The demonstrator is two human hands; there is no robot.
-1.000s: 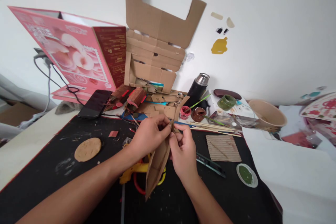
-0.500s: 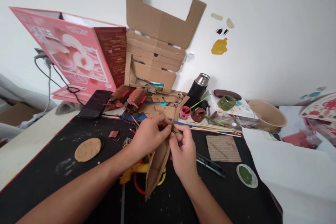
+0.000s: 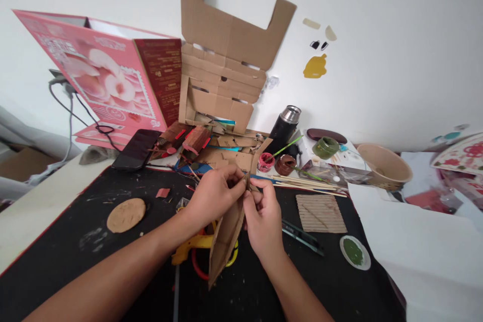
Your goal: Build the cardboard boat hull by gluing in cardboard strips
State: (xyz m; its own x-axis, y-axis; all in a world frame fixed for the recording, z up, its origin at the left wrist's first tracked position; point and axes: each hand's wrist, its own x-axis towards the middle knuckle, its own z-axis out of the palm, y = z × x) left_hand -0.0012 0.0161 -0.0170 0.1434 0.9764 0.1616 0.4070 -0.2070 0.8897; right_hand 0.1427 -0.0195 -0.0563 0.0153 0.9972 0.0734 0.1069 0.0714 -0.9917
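Observation:
Between my two hands is a narrow, boat-shaped piece of folded cardboard [image 3: 225, 241], its near tip pointing down toward me. My left hand [image 3: 217, 192] is closed, pinching the far pointed end from the left. From the right, my right hand [image 3: 264, 214] pinches the same end with thumb and fingers. The fingertips partly hide that far tip. Below the cardboard, on the black mat [image 3: 143, 276], lie a yellow glue gun [image 3: 194, 246] and scissors with red and yellow handles [image 3: 199, 266], both partly covered.
A green utility knife [image 3: 303, 239], a corrugated cardboard square [image 3: 320, 213] and a dish of green paint [image 3: 355, 252] lie to the right. Leftward are a round cardboard disc [image 3: 126, 215] and a phone [image 3: 137, 149]. Paint jars [image 3: 286, 164] and a black flask [image 3: 283, 128] stand behind.

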